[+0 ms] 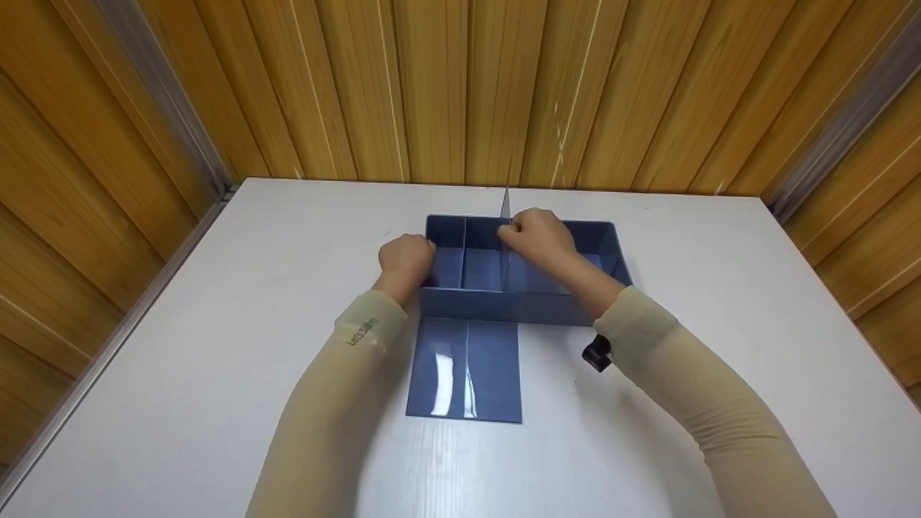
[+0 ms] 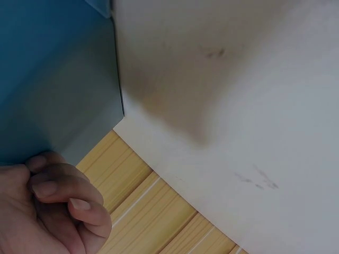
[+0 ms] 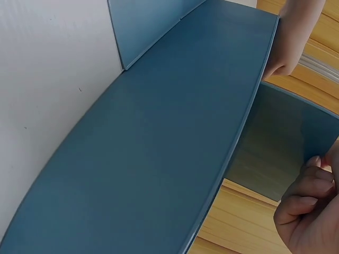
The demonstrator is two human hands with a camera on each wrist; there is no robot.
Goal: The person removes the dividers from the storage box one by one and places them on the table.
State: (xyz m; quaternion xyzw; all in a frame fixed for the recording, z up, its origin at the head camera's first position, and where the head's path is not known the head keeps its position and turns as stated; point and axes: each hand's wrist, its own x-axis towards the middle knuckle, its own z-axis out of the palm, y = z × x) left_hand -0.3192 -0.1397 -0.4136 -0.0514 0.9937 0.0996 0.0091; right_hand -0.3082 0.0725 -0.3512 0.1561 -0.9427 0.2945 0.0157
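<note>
A blue-grey compartment box [image 1: 468, 305] sits on the white table, with a divider [image 1: 463, 252] standing across it toward the left. My left hand [image 1: 407, 259] grips the box's left wall, its fingers curled at the rim; the left wrist view shows those fingers [image 2: 71, 185] beside the box's side. With my right hand [image 1: 540, 234] I pinch a thin divider panel [image 1: 506, 203], upright and sticking up above the box rim. In the right wrist view, the curled fingers hold this panel [image 3: 280, 135] by its edge. My right hand hides part of the box's interior.
A glossy blue-grey flat panel [image 1: 468, 374] lies on the white table [image 1: 216, 345] just in front of the box. A small black object [image 1: 596, 353] is at my right cuff. Wood-look walls [image 1: 432, 93] stand behind and at both sides.
</note>
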